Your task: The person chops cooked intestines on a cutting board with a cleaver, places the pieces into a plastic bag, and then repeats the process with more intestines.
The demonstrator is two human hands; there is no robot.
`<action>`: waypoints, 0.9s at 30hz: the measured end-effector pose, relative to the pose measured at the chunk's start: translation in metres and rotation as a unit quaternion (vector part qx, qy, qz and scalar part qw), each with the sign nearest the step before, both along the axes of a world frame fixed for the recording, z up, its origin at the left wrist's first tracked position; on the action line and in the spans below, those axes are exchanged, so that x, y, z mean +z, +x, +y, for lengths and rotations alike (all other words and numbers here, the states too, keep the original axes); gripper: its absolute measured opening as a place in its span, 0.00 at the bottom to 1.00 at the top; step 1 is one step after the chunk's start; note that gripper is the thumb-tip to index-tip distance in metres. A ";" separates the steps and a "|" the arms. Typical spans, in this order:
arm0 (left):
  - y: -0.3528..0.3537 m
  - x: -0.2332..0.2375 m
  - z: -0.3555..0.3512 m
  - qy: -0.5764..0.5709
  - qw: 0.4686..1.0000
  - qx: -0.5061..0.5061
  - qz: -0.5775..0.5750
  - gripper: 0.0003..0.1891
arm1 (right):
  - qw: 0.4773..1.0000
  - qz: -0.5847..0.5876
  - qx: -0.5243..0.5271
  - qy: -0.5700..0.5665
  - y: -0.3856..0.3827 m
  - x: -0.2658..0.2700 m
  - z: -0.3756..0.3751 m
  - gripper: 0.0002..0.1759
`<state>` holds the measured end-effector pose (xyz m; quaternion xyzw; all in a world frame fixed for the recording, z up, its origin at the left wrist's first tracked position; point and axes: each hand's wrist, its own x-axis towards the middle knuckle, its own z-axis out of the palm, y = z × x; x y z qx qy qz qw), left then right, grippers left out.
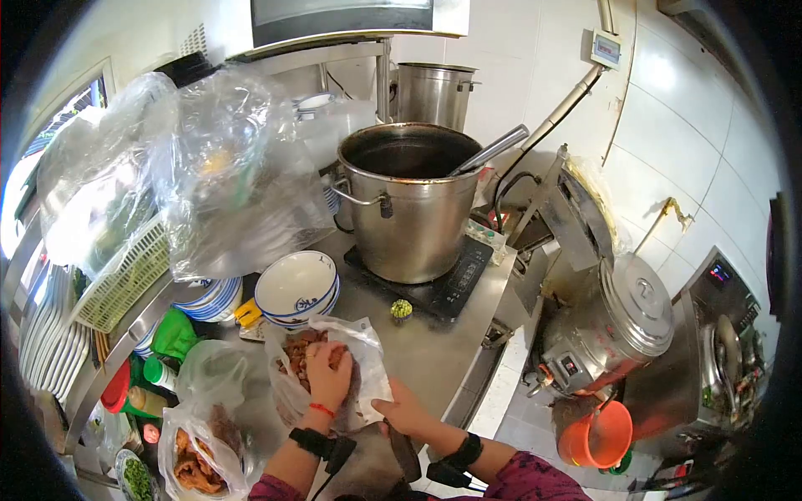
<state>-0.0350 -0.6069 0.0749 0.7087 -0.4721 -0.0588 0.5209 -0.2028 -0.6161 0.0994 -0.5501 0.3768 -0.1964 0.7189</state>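
My left hand [328,377], with a red string on its wrist, reaches into an opened clear plastic bag on the steel counter. Its fingers curl down onto chopped brown meat pieces [299,355] inside; the fingertips are partly hidden among them. On the right side, my right hand [408,409] pinches the edge of the plastic bag [368,338] between thumb and fingers. Just behind the bag stand stacked white bowls [296,282] with blue markings. At the lower left, another plastic bag holds larger fried brown pieces [198,463].
A large steel pot [409,213] with a handle sticking out sits on a black induction cooker [455,280]. Near it is a small cup of green bits [401,310]. Plastic bags [238,167] hang at left. A lidded cooker [614,321] and orange bucket [597,436] stand at right.
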 end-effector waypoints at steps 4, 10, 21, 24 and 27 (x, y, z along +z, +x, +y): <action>0.045 -0.039 -0.010 0.079 0.989 0.121 -0.005 0.13 | 0.999 0.020 0.024 -0.011 -0.017 -0.018 -0.009 0.21; 0.084 -0.027 0.035 0.280 0.957 0.080 0.012 0.24 | 0.997 0.028 0.029 -0.058 -0.043 -0.006 -0.008 0.19; 0.059 0.034 0.112 0.148 0.975 -0.126 -0.108 0.12 | 0.999 -0.003 0.029 -0.039 -0.040 0.016 0.021 0.19; 0.042 0.071 0.156 0.005 0.977 -0.125 -0.171 0.10 | 0.997 -0.018 0.063 -0.027 -0.038 0.021 0.033 0.20; 0.049 0.103 0.225 0.039 0.981 0.060 -0.178 0.13 | 0.992 -0.062 0.099 -0.040 -0.047 -0.030 0.025 0.21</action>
